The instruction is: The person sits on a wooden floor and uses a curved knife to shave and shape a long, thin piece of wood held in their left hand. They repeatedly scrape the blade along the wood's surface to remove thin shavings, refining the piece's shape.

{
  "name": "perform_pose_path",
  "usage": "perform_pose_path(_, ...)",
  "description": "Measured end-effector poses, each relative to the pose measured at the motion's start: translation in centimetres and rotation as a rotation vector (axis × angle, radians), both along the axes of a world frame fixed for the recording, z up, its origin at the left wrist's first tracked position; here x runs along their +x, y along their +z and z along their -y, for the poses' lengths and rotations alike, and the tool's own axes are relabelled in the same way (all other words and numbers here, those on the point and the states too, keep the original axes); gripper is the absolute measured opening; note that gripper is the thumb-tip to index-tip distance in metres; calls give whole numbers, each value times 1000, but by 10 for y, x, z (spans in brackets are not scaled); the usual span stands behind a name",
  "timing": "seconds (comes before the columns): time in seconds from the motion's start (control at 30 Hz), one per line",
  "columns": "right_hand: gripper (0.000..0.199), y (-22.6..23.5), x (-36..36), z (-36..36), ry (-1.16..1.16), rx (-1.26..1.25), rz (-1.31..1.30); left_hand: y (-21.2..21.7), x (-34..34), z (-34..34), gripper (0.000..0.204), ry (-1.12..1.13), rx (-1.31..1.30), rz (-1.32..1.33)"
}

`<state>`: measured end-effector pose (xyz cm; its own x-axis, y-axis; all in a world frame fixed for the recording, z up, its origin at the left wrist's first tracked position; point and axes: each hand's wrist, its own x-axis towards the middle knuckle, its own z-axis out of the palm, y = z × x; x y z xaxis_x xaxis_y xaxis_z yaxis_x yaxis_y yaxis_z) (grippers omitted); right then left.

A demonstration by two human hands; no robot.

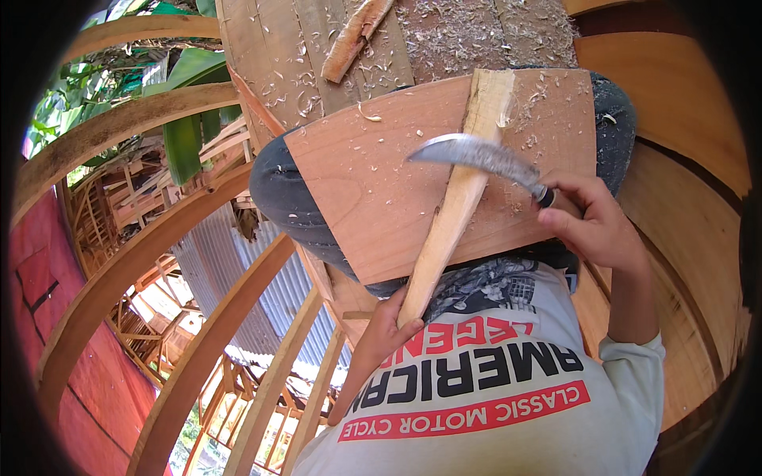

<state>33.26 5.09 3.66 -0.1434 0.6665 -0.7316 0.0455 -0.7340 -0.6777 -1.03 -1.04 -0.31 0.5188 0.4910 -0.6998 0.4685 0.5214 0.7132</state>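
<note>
A curved knife (484, 156) with a dark handle is gripped in my right hand (591, 218). Its blade lies across a long pale strip of wood (454, 210), though whether it touches the wood I cannot tell. The near end of that strip is held in my left hand (389, 325), close to my shirt. Beneath the strip, a flat wooden board (365, 182) rests over my legs in dark trousers. The strip slants away from me, its far end at the board's far edge, with bark-like darker wood along one side.
Wood shavings (492, 32) litter the plank surface (278, 47) ahead, where a rough wood offcut (355, 40) lies. Curved wooden slats (198, 349) rise on my left, with corrugated metal sheets (262, 278) and green leaves (186, 87) beyond. Wide wooden planks (663, 206) curve along my right.
</note>
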Motion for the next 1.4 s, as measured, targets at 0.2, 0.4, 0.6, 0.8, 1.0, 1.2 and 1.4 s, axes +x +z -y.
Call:
perform_pose_path(0.2,18,-3,3,0,-129,-41,-26,-1,3,1,64,5,30,-3)
perform_pose_path(0.4,18,-8,3,2,31,92,9,-2,-1,0,66,-43,-11,-7)
perform_pose_path(0.6,19,-27,-14,13,-109,552,616,4,6,-5,67,-7,-41,-1)
perform_pose_path(0.8,19,-12,0,6,-241,294,339,4,-1,-2,66,20,-35,25)
perform_pose_path(1.0,21,-19,7,9,-32,332,157,8,3,-4,65,-28,-51,-18)
perform_pose_path(1.2,20,-25,8,8,29,319,148,6,-1,2,65,-17,1,-14)
perform_pose_path(1.4,22,-30,4,8,-343,598,816,12,5,0,68,32,-69,11)
